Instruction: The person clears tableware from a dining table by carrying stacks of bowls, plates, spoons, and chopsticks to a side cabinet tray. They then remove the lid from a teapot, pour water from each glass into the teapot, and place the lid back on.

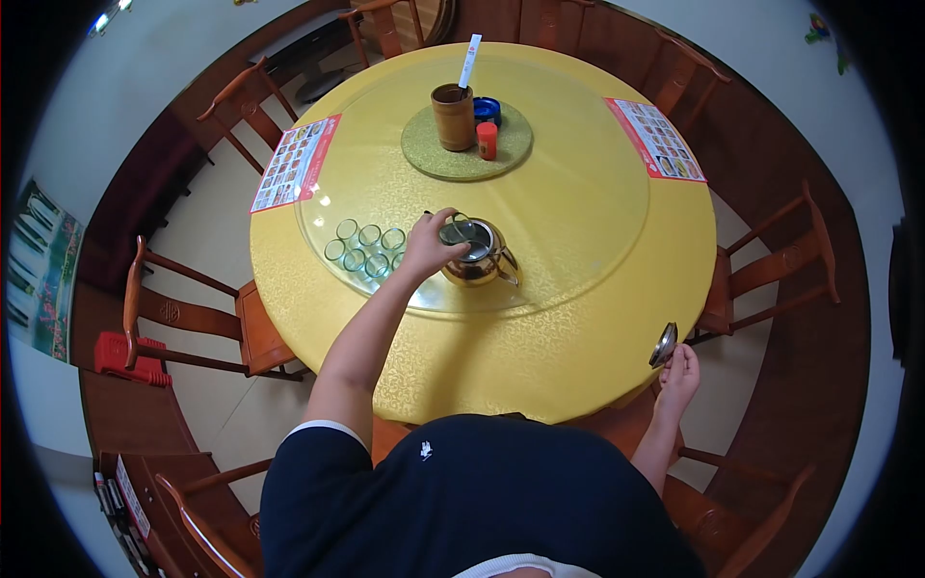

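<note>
My left hand is closed around a small clear glass, which it holds tilted at the mouth of a shiny metal teapot. The pot is uncovered, and its dark inside partly shows. Whether anything is in the held glass I cannot tell. Just left of this hand, several similar glasses stand grouped on the glass turntable. Off to the right, near the table's edge, my right hand grips a metal lid, tipped nearly on its side.
A yellow cloth covers the round table. On the raised centre disc stand a bamboo holder, a red container and a blue ashtray. Printed menus lie at both sides. Wooden chairs ring the table.
</note>
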`<state>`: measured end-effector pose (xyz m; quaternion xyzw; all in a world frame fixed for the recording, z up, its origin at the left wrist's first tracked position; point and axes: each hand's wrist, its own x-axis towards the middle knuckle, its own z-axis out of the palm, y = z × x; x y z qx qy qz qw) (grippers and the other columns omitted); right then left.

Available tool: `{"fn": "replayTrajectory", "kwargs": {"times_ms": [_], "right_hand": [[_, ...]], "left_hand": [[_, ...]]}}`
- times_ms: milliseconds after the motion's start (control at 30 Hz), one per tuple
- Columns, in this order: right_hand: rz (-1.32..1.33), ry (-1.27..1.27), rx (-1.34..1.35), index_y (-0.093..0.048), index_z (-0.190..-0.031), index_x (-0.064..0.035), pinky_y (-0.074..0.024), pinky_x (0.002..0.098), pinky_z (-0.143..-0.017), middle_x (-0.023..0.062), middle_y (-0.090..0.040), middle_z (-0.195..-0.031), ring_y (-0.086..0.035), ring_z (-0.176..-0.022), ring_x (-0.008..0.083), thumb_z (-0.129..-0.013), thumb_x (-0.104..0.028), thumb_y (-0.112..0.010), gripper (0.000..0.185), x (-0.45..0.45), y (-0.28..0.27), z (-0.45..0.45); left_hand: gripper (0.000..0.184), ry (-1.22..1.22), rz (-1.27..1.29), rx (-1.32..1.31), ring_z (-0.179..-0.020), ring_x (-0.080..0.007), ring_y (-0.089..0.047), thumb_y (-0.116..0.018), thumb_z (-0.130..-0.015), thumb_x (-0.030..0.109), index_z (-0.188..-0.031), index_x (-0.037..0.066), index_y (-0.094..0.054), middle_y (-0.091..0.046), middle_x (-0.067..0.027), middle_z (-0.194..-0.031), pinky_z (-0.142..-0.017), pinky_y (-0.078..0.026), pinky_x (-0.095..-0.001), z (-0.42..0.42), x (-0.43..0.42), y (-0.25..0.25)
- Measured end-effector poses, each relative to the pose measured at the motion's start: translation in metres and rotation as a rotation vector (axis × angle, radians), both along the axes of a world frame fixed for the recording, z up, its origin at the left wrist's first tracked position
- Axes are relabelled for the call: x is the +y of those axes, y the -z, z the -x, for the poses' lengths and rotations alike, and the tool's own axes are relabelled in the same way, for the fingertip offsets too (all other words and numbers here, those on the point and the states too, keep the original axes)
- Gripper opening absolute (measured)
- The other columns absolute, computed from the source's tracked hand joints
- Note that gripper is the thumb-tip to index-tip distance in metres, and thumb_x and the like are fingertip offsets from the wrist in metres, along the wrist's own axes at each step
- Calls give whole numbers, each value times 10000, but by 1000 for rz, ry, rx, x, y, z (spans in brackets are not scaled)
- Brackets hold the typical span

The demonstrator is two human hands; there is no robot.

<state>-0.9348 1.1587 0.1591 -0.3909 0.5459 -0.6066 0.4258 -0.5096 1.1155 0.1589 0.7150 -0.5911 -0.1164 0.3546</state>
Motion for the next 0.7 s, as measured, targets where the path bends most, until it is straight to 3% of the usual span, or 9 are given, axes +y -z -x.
{"fn": "replayTrajectory", "kwargs": {"times_ms": [700], "right_hand": [[33, -37, 7, -505, -872, -25, -200, 125, -368, -33, -417, -608, -311, -446, -3, -830, -144, -462, 134, -10, 5, -1]], "left_hand": [[521, 62, 22, -516, -914, -252, -403, -664, -532, 235, -1029, 202, -512, -446, -98, -906, -814, -295, -372, 4, 8, -31]]}}
